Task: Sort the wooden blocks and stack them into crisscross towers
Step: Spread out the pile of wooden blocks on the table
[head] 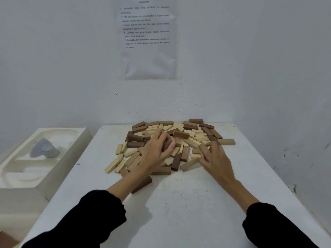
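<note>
I am working in the heap of wooden blocks (189, 138). It is lying loose toward the back of the worktop (179, 203), close to the wall, with pale, tan and dark pieces all mixed. No tower is standing yet, so I am judging that the sorting is only at its beginning.

My left hand (157, 151) is curling over the middle of the heap, its grip holding narrow round a dark block (166, 146). The view is blurred there, so perhaps it is holding more than one piece. My right hand (215, 156) is at the right side of the heap, its grip holding a tan block (203, 149) between the fingers, tilted upward.

Some things could be going wrong from here. A block pinched by its end may be slipping out and knocking others. My left forearm is passing just beside a lone dark block (143, 183), and a careless sweep may be pushing it, or the pale blocks (112, 165) near the left edge, off the worktop.
</note>
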A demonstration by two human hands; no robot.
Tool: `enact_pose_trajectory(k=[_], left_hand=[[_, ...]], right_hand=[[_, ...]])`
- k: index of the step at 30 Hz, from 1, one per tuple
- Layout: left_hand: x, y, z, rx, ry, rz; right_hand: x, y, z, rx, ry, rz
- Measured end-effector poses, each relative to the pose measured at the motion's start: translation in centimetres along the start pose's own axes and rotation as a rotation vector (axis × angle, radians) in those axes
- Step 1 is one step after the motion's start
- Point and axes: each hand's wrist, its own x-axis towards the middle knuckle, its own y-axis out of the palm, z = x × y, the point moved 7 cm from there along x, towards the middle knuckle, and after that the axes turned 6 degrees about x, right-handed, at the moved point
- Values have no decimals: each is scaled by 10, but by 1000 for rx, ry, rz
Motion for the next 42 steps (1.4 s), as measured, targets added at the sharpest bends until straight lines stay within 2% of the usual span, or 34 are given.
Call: enact_pose_trajectory(k=[2,6,14,16,19,22,23,24,26,28,29,32,34,37,39,42], left_hand=[[23,-3,11,108,40,5],[60,10,42,234,99,85],[70,61,94,399,130,230],[70,65,101,407,76,248],[71,51,104,378,-19,222],[56,24,99,200,-102,198],[45,15,98,148,-118,210],[31,6,96,116,-125,238],[1,-9,95,129,-97,324],[-26,-25,99,158,-92,426],[-37,-33,102,154,-124,472],[-65,-57,108,215,-193,581],[-83,-68,116,290,-236,663],[-109,-71,127,300,-369,782],[-122,-63,122,302,-396,871],[-126,-56,107,270,-389,868]], right_hand=[[20,2,-5,10,38,-37],[69,19,-1,43,-11,0],[119,82,-5,56,-82,225],[118,85,-10,18,-92,199],[110,73,-10,-195,-164,69],[90,49,-1,-150,-216,-91],[80,45,4,-115,-271,-95],[69,45,10,-88,-340,-42],[45,60,19,-69,-423,218],[22,82,19,-106,-375,522],[15,90,18,-156,-361,611],[8,96,20,-294,-372,685],[8,94,18,-295,-340,636],[5,86,18,-230,-332,435],[4,84,18,-215,-364,308],[4,77,23,-183,-345,250]])
